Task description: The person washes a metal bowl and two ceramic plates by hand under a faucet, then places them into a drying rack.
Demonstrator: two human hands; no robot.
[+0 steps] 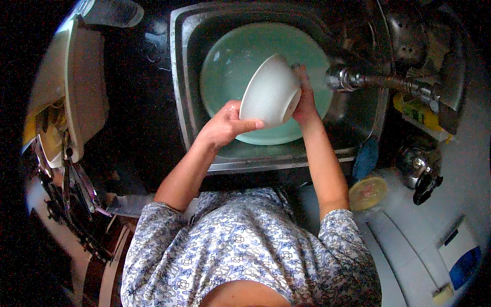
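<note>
A white bowl (pixel 268 94) is tilted on its side above a large pale green basin (pixel 264 136), which stands in a metal sink (pixel 179 92). My left hand (pixel 230 122) grips the bowl's rim side, thumb on the outer wall and the other fingers hidden behind it. At the bowl's foot, my right hand (pixel 305 99) is pressed against the far right side, its fingers partly hidden. Just right of that hand is a metal faucet head (pixel 341 78), pointing towards the basin. Whether water runs from it is hard to tell.
Utensils and knives (pixel 71 180) crowd the left beside a pale plastic container (pixel 86 92). A clear glass or jar (pixel 115 13) lies at upper left. On the right are a blue cloth or sponge (pixel 365 159), a round yellowish lid or dish (pixel 368 193) and a shiny kettle-like metal vessel (pixel 416 165).
</note>
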